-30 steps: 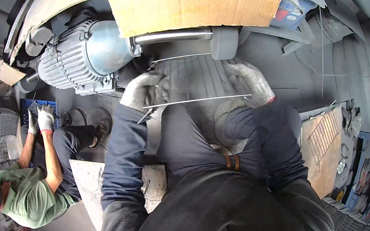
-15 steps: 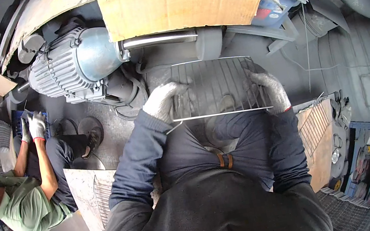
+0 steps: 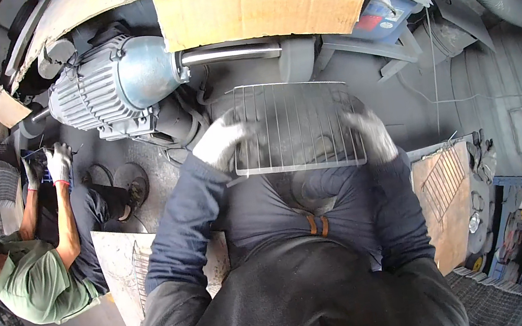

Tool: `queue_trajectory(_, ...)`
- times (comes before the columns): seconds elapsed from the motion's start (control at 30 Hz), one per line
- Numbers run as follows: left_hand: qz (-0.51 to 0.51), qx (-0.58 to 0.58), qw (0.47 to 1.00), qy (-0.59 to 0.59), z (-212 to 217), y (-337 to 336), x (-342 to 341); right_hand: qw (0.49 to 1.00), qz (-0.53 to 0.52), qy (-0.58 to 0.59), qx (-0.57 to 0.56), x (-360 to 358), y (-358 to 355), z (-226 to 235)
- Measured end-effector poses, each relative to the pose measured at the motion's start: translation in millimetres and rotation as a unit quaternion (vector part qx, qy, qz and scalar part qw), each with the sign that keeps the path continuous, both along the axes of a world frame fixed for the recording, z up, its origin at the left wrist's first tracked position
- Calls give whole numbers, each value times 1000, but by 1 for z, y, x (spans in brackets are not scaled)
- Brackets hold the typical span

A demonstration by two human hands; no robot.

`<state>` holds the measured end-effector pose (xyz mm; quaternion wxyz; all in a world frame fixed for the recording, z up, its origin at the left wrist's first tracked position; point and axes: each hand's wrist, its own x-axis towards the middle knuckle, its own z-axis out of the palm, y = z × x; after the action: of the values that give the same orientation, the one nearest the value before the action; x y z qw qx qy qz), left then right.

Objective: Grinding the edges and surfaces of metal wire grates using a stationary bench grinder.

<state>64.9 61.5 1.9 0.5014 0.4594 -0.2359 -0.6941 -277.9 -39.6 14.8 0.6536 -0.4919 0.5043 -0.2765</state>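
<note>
Near the centre of the frame, the left hand (image 3: pixel 222 140) and the right hand (image 3: pixel 369 135), both in pale gloves, each had a closed grip on an opposite side edge of a wire rack (image 3: pixel 296 126), held flat above the person's knees. A slip looked possible: gloved fingers on thin wire could let one side drop, and the rack might tip toward the grey electric motor (image 3: pixel 109 88) at upper left. At lower right, a blue crate (image 3: pixel 514 229) held small mixed parts, too blurred to name. At far left, a seated co-worker's gloved hand (image 3: pixel 58 164) worked at something blue.
</note>
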Motion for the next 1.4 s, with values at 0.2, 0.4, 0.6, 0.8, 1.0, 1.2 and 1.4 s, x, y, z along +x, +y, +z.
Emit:
queue_trajectory(0.2,-82,-79,989,-98,43,42,-35,995,-21,-37,-91,-34,58,44)
queue_trajectory(0.4,165,-166,924,-303,47,64,-64,905,-272,-152,-289,-112,99,60)
queue_trajectory(0.6,242,-13,964,-113,21,115,-59,728,-499,216,-417,-218,138,76)
queue_trajectory(0.8,233,31,964,-121,-9,140,-73,462,-272,668,-515,-303,163,-7)
queue_trajectory(1.0,216,20,970,-107,-5,136,-87,539,-154,695,-450,-337,147,-58)
queue_trajectory(1.2,219,24,968,-120,-3,130,-93,650,-133,632,-400,-331,159,-83)
queue_trajectory(1.4,199,30,976,-83,-16,135,-100,692,-156,610,-353,-314,166,-89)
